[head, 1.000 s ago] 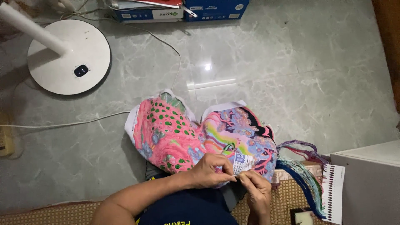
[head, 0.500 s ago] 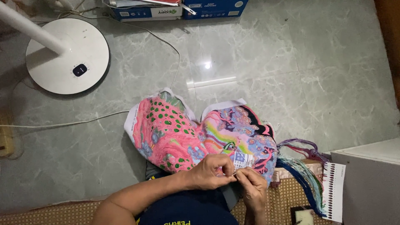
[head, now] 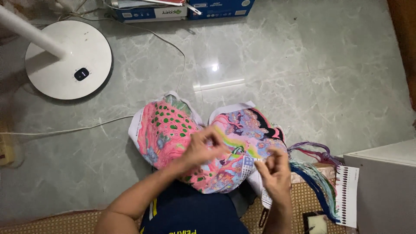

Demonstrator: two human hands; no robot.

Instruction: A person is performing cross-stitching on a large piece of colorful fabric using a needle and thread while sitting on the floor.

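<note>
A bunched, brightly stitched embroidery cloth, pink with green spots on one side and multicoloured on the other, lies over my lap. My left hand hovers above its middle, fingers pinched together; whether it holds a needle or thread is too blurred to tell. Just to the right of the cloth's unstitched white corner, my right hand is raised, its fingers curled and pinched. Both hands are motion-blurred.
A bundle of coloured threads and a white thread card lie at the right beside a grey box. A round white fan base stands far left, with cables on the marble floor. Blue boxes line the far edge. A woven mat lies under me.
Both hands were together, working low on the cloth's white corner. Now they have come apart: the left hand has lifted up and left, the right has moved right.
</note>
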